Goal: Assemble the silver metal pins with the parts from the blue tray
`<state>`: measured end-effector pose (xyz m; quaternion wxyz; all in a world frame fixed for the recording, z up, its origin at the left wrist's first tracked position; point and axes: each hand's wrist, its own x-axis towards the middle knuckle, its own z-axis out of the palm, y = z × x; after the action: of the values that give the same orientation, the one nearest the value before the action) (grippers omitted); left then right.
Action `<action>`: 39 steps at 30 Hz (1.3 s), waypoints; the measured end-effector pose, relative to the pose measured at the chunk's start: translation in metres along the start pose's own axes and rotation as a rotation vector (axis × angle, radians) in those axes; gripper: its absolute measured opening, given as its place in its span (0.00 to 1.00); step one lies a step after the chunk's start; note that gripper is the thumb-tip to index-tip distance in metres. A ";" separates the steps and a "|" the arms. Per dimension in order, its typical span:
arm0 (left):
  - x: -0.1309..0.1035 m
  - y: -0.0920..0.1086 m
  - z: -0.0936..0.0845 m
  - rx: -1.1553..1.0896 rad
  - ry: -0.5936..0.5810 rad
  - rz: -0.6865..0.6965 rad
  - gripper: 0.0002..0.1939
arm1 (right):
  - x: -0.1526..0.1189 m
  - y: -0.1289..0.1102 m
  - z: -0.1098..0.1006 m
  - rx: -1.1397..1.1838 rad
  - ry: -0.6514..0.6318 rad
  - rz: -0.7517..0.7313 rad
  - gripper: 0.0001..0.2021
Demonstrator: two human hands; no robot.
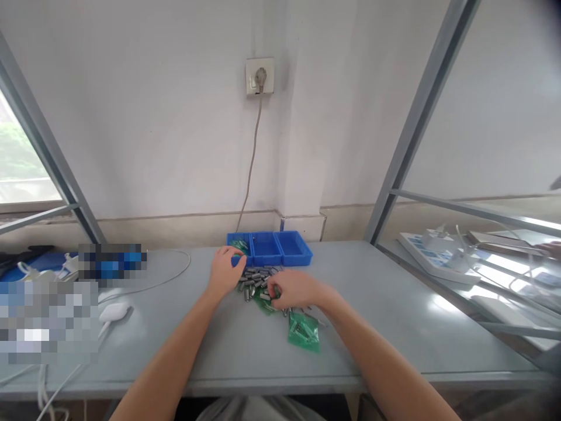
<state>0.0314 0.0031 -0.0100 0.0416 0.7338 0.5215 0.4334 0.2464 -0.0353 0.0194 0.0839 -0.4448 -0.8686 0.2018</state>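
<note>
A blue three-compartment tray (298,259) stands at the back of the grey table, with green bagged pieces (239,245) in its left compartment. My left hand (225,272) is at that compartment's front left corner, thumb and fingers apart. In front of the tray lies a loose pile of small metal cylinders (254,279). Over the pile's right side, my right hand (295,289) is closed in a pinch; what is between its fingertips is too small to make out. A green plastic bag (303,331) with slim metal pieces inside lies nearer the front edge.
At left, a white charger (114,311) and cables rest on the table (350,327) beside blurred items. Grey metal frame posts (397,158) rise on both sides. Beyond the right post are a white power strip (438,257) and another person's hand (553,249). A wall socket (260,77) holds a plug.
</note>
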 end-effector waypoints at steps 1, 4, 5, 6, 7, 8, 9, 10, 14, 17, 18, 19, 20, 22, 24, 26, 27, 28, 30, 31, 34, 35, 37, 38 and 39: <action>-0.001 0.003 -0.003 -0.028 -0.058 0.017 0.08 | 0.000 0.000 0.000 0.008 -0.005 -0.003 0.05; -0.007 0.017 -0.015 -0.147 -0.352 0.097 0.06 | 0.001 0.001 0.000 0.017 -0.020 -0.007 0.05; -0.009 0.021 -0.019 -0.171 -0.458 0.116 0.06 | 0.001 0.001 0.001 0.009 -0.025 -0.011 0.06; -0.011 0.026 -0.022 -0.188 -0.546 0.129 0.08 | 0.001 0.001 0.001 -0.004 -0.028 -0.017 0.06; -0.013 0.030 -0.025 -0.197 -0.609 0.139 0.10 | 0.001 0.001 0.001 -0.019 -0.029 -0.026 0.07; -0.015 0.034 -0.026 -0.195 -0.653 0.154 0.11 | 0.001 0.001 0.002 -0.033 -0.027 -0.039 0.08; -0.017 0.037 -0.026 -0.178 -0.679 0.173 0.11 | 0.001 0.001 0.001 -0.043 -0.021 -0.053 0.08; -0.018 0.039 -0.025 -0.151 -0.689 0.190 0.09 | 0.000 0.001 0.001 -0.047 -0.012 -0.068 0.07; -0.018 0.039 -0.019 -0.063 -0.690 0.219 0.06 | 0.001 0.003 -0.002 -0.002 0.002 -0.103 0.06; -0.017 0.033 -0.015 -0.067 -0.674 0.216 0.03 | 0.002 0.002 -0.005 0.066 0.007 -0.085 0.06; -0.017 0.031 -0.015 -0.065 -0.663 0.216 0.02 | 0.002 0.002 -0.006 0.087 0.011 -0.080 0.06; -0.017 0.029 -0.014 -0.060 -0.655 0.217 0.03 | 0.002 0.001 -0.006 0.107 0.017 -0.079 0.06; -0.017 0.027 -0.014 -0.055 -0.650 0.217 0.04 | 0.002 0.000 -0.007 0.125 0.027 -0.080 0.06; -0.016 0.025 -0.014 -0.048 -0.655 0.212 0.04 | 0.002 -0.002 -0.008 0.165 0.060 -0.081 0.06; -0.016 0.023 -0.014 -0.045 -0.661 0.206 0.03 | 0.002 -0.002 -0.009 0.213 0.107 -0.074 0.06; -0.016 0.021 -0.013 -0.033 -0.657 0.209 0.04 | 0.003 -0.002 -0.011 0.258 0.154 -0.067 0.06; -0.016 0.021 -0.012 -0.024 -0.651 0.215 0.04 | 0.003 -0.002 -0.012 0.273 0.182 -0.065 0.05; -0.016 0.020 -0.012 -0.013 -0.645 0.222 0.03 | 0.004 -0.001 -0.013 0.284 0.219 -0.061 0.05; -0.016 0.020 -0.011 0.008 -0.635 0.235 0.04 | 0.005 -0.001 -0.014 0.308 0.304 -0.051 0.04; -0.016 0.020 -0.010 0.011 -0.632 0.238 0.04 | 0.005 0.000 -0.015 0.329 0.336 -0.041 0.04; -0.017 0.020 -0.008 -0.013 -0.638 0.223 0.06 | 0.007 0.000 -0.015 0.425 0.388 -0.004 0.06; -0.017 0.021 -0.008 -0.025 -0.645 0.212 0.07 | 0.007 0.001 -0.015 0.457 0.407 0.001 0.07; -0.016 0.022 -0.008 -0.033 -0.667 0.185 0.09 | 0.009 0.002 -0.015 0.504 0.464 -0.007 0.08; -0.016 0.022 -0.009 -0.027 -0.680 0.170 0.10 | 0.010 0.002 -0.014 0.521 0.491 -0.014 0.09; -0.015 0.023 -0.010 -0.017 -0.691 0.153 0.12 | 0.011 0.003 -0.014 0.536 0.509 -0.019 0.09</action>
<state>0.0402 -0.0231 -0.0016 0.1892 0.8735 0.4166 0.1660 0.2465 -0.0210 0.0303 0.4128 -0.4350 -0.7402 0.3041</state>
